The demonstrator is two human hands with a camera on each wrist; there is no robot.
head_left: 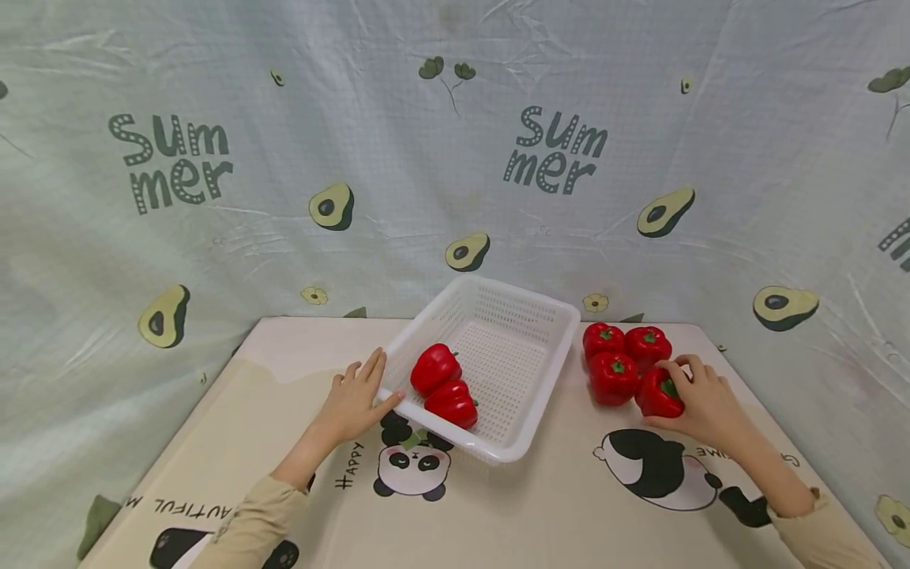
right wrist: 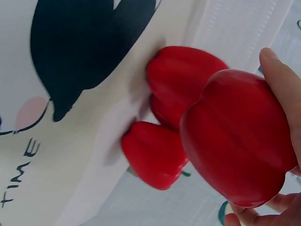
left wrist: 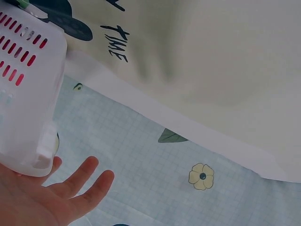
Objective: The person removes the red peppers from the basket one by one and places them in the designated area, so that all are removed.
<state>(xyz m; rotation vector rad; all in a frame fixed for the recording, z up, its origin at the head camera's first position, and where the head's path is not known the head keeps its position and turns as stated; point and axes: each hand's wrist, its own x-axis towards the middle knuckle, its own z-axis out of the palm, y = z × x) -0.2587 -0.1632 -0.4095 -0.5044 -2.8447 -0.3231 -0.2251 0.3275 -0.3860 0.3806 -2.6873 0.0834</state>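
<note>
A white plastic basket sits at the centre of the table, with two red bell peppers lying on their sides at its left end. My left hand rests against the basket's near-left corner, its thumb at the rim and its other fingers extended. In the left wrist view those fingers spread beside the basket's end. On the right, my right hand grips a red bell pepper between thumb and fingers; the right wrist view shows this pepper large. Three more red peppers stand close beside it.
The table has a pale cover printed with pandas and lettering. A light curtain with avocado prints hangs behind and along both sides. The basket's right wall stands between its inside and the pepper cluster.
</note>
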